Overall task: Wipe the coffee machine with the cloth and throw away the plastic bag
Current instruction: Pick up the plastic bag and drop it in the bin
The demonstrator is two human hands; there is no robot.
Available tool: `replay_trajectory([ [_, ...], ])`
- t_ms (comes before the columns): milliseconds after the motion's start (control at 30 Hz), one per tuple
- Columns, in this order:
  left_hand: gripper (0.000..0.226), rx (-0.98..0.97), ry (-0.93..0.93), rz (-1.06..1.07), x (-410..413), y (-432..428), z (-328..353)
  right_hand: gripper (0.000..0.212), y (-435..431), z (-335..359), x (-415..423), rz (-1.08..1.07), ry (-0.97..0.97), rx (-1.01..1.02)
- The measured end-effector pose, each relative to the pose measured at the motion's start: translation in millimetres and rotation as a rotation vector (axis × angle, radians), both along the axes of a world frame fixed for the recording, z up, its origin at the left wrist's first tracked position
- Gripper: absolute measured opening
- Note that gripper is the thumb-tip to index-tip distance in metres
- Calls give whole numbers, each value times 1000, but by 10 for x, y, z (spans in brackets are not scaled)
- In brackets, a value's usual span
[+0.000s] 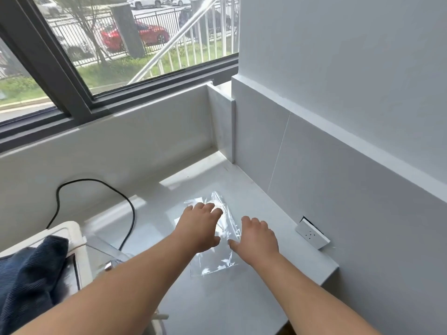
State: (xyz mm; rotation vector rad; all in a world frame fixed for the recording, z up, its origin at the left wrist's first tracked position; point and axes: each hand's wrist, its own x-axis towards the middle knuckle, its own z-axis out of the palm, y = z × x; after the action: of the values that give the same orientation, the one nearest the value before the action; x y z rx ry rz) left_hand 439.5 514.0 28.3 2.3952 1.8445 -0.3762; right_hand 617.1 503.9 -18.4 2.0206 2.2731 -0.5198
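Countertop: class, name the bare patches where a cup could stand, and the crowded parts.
Bare: the far corner below the window, and the countertop strip nearer than the plastic bag. Crowded: the middle, left hand and right hand at the bag; leftwards, coffee machine, cloth, cable.

The white boxy coffee machine (pixel 66 230) at the near left is cut by the left edge and mostly buried under the dark blue ribbed cloth (pixel 29 274), itself cropped there. The left hand (pixel 200 226) covers the middle of the clear plastic bag (pixel 212 264). The near end of the black cable (pixel 92 180) vanishes behind the machine.
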Motion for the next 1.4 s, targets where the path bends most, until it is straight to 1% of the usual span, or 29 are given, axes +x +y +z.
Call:
replay_trajectory([
  [200,69,-1,-6,14,-14,-23,-126,66,55,-236,-41,-106,24,-134],
  [467,66,26,-19,6,-39,-64,-128,58,35,-357,-143,-120,-10,-150],
  [533,65,30,-25,5,-48,-86,-127,51,16,-384,-160,-139,-10,-163],
  [633,65,28,-28,3,-67,-115,-138,34,-5,-425,-171,-159,12,-190],
  [733,68,29,-32,2,-81,-110,-134,25,-13,-425,-171,-128,35,-170],
  [900,76,13,-44,7,-67,-92,-43,9,-15,-275,-112,-75,215,-89],
  [1000,76,10,-38,15,-25,-93,47,9,-46,-70,-35,-8,264,-26],
  [1100,67,21,-28,27,12,-95,158,11,-94,186,64,58,274,41],
  [1233,29,65,24,0,44,-109,340,14,-163,496,241,74,263,103],
  [1267,22,67,31,-14,57,-122,377,14,-184,570,297,66,261,112],
  [1400,16,106,-22,-46,132,-177,499,13,-285,836,535,-3,255,154],
])
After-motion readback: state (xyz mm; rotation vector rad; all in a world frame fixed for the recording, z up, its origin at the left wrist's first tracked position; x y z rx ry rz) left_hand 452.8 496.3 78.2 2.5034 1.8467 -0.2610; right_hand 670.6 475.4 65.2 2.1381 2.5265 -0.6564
